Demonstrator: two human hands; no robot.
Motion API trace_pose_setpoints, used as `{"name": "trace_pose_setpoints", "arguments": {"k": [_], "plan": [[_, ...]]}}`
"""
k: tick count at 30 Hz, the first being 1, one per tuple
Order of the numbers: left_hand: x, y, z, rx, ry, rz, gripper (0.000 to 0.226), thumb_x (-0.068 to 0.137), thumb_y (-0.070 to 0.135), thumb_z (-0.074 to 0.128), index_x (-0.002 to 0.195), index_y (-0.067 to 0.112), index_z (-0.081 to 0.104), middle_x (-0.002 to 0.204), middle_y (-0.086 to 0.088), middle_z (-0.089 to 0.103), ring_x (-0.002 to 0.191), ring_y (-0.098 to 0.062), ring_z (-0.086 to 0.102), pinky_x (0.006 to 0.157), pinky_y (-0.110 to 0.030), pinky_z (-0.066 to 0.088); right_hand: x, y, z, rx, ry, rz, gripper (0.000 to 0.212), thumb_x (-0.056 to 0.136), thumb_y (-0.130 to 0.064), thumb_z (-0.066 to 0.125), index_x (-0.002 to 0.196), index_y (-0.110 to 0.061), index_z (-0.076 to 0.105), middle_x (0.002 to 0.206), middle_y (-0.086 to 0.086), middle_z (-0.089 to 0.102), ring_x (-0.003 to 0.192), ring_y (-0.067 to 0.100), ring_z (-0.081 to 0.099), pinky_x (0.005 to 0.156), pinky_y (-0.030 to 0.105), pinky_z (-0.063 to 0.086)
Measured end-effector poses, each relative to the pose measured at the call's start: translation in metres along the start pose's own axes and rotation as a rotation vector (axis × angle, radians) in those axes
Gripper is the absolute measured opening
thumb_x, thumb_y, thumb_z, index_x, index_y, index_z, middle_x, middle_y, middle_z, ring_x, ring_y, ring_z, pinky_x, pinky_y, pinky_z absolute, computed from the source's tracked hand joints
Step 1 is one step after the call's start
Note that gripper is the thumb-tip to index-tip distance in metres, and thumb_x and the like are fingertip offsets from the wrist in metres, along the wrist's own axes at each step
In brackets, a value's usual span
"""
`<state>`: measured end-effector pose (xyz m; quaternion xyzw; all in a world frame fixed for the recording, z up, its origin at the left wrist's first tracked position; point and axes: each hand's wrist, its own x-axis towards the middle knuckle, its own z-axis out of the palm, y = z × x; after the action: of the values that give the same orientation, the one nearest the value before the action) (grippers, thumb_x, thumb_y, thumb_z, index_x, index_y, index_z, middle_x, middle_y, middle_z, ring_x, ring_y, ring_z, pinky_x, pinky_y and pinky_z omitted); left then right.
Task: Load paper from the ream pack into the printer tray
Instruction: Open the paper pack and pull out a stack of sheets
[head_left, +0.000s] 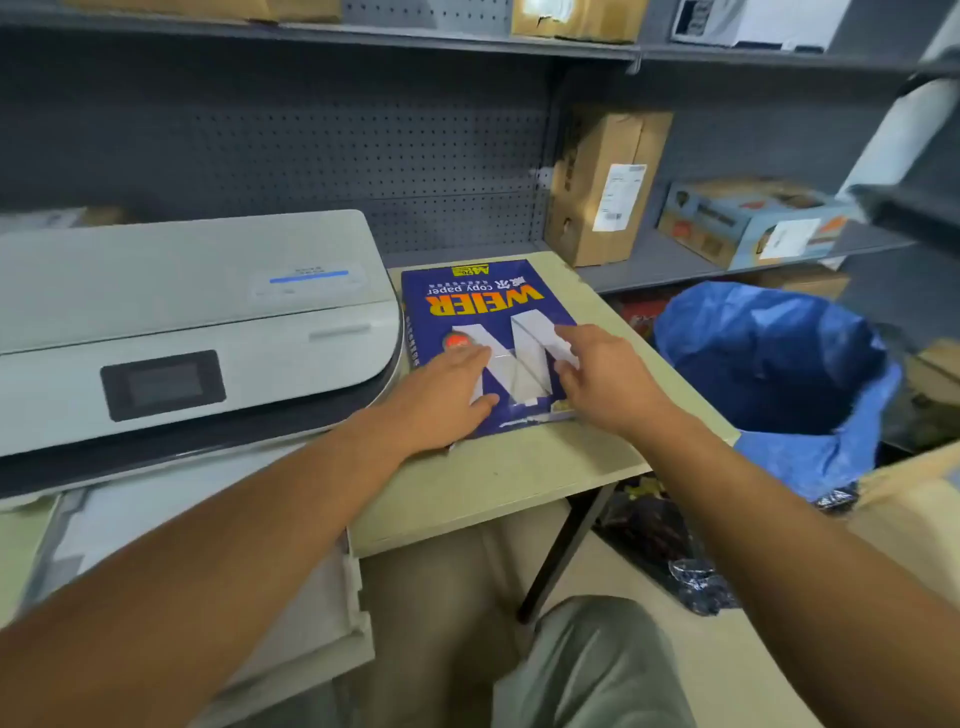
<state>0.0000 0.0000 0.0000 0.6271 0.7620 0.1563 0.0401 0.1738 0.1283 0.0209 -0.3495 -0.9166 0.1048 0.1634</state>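
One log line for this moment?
stage: reaching | left hand: flat on ream pack | right hand: open above pack | printer tray: pulled out

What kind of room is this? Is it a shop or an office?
Probably an office storeroom or supply room. Grey metal shelves hold cardboard boxes, a printer sits on a small table, and a blue pack of copy paper lies beside the printer.

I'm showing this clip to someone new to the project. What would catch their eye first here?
Most likely the dark blue ream pack with yellow lettering, lying flat on the pale table at centre, with the left hand and right hand resting on its near end. Next, the big white printer beside it on the left, its tray pulled out below. At the right stands a bin lined with a bright blue bag.
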Motion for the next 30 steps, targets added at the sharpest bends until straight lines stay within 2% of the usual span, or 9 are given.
{"name": "trace_pose_setpoints", "arguments": {"k": [4,8,12,15,19,23,24,27,30], "plan": [[0.002,-0.003,0.003,0.101,-0.08,-0.011,0.06,0.101,0.047,0.042,0.152,0.015,0.035,0.162,-0.002,0.032,0.146,-0.02,0.033,0.114,-0.037,0.033,0.006,0.005,0.004,-0.078,-0.076,0.009,0.042,0.097,-0.029,0.055,0.134,-0.009,0.057,0.138,0.016,0.059,0.12,0.035,0.058,0.097,0.043,0.05],[-0.002,-0.003,0.001,0.142,-0.105,0.022,0.064,0.101,0.051,0.038,0.155,0.016,0.03,0.164,0.0,0.027,0.149,-0.017,0.026,0.116,-0.034,0.027,0.023,-0.003,0.009,-0.142,-0.145,-0.013,0.035,0.097,-0.039,0.05,0.114,-0.013,0.065,0.122,0.016,0.06,0.108,0.036,0.06,0.079,0.036,0.046],[-0.009,-0.004,0.002,0.169,-0.11,0.019,0.065,0.098,0.057,0.041,0.152,0.02,0.036,0.162,0.004,0.032,0.147,-0.017,0.032,0.114,-0.037,0.034,0.028,-0.012,0.017,-0.17,-0.203,-0.061,0.033,0.099,-0.04,0.048,0.107,-0.016,0.068,0.119,0.013,0.056,0.104,0.033,0.059,0.083,0.037,0.048],[-0.012,-0.007,-0.001,0.193,-0.118,0.024,0.061,0.094,0.058,0.045,0.144,0.024,0.047,0.156,0.005,0.042,0.14,-0.019,0.042,0.109,-0.042,0.042,0.027,-0.015,0.024,-0.154,-0.173,-0.076,0.031,0.099,-0.038,0.048,0.102,-0.019,0.072,0.114,0.01,0.058,0.099,0.031,0.061,0.082,0.037,0.051],[-0.004,-0.003,-0.004,0.131,-0.068,-0.035,0.046,0.094,0.041,0.051,0.137,0.025,0.051,0.14,0.0,0.054,0.126,-0.024,0.051,0.096,-0.045,0.049,0.024,-0.015,0.033,-0.11,-0.109,-0.041,0.029,0.098,-0.033,0.05,0.097,-0.021,0.076,0.102,0.006,0.061,0.089,0.029,0.061,0.073,0.032,0.047],[0.01,0.006,0.006,0.023,-0.022,-0.061,0.058,0.094,0.018,0.05,0.15,0.018,0.037,0.158,-0.003,0.037,0.145,-0.026,0.031,0.114,-0.046,0.034,0.022,-0.019,0.031,-0.066,-0.064,0.011,0.025,0.096,-0.028,0.053,0.1,-0.019,0.076,0.103,0.006,0.068,0.092,0.027,0.064,0.075,0.035,0.054],[0.011,0.007,0.009,0.012,-0.021,-0.065,0.058,0.093,0.014,0.05,0.15,0.017,0.038,0.159,-0.003,0.037,0.146,-0.025,0.03,0.116,-0.044,0.033,0.022,-0.021,0.031,-0.07,-0.052,0.019,0.024,0.096,-0.028,0.053,0.101,-0.019,0.075,0.103,0.006,0.068,0.092,0.027,0.064,0.073,0.034,0.052],[0.012,0.006,0.02,0.005,0.025,-0.095,0.049,0.09,0.007,0.049,0.139,0.012,0.05,0.146,-0.007,0.053,0.134,-0.028,0.044,0.109,-0.043,0.039,0.02,-0.021,0.036,-0.083,-0.021,0.023,0.024,0.098,-0.03,0.052,0.103,-0.019,0.072,0.104,0.006,0.067,0.092,0.026,0.063,0.071,0.033,0.05],[0.014,0.001,0.027,-0.018,0.036,-0.093,0.057,0.091,0.007,0.047,0.148,0.015,0.044,0.156,-0.003,0.042,0.143,-0.025,0.036,0.116,-0.038,0.03,0.016,-0.018,0.035,-0.028,-0.002,0.017,0.017,0.096,-0.03,0.057,0.099,-0.021,0.071,0.106,0.003,0.067,0.094,0.023,0.062,0.073,0.031,0.047]]}}
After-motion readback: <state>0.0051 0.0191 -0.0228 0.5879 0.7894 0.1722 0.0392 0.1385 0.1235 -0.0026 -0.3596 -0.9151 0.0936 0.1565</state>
